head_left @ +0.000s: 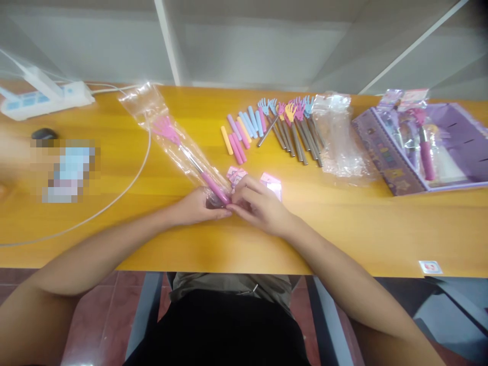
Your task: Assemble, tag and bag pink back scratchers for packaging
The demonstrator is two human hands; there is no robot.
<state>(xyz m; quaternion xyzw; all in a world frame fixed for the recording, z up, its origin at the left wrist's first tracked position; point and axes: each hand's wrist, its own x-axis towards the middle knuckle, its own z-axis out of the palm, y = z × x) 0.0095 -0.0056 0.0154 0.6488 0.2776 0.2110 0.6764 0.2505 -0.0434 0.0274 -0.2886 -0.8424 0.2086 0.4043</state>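
A pink back scratcher (215, 187) with a metal rod lies slantwise inside a clear plastic bag (183, 136), its claw head at the far left end. My left hand (196, 206) is closed around the bag near the handle's end. At that same end, the fingers of my right hand (263, 204) are pinched together on the bag's edge, beside the handle tip. Small pink printed cards (236, 175) lie just beyond my right fingers. Another card (271, 185) is partly behind my right hand.
Loose coloured handles (238, 133) and claw heads on metal rods (299, 132) lie farther back. Right of them are empty clear bags (341, 137) and a purple box (394, 175) with bagged scratchers. A white cable (143, 168), power strip (49, 101) and black mouse (43, 134) occupy the left.
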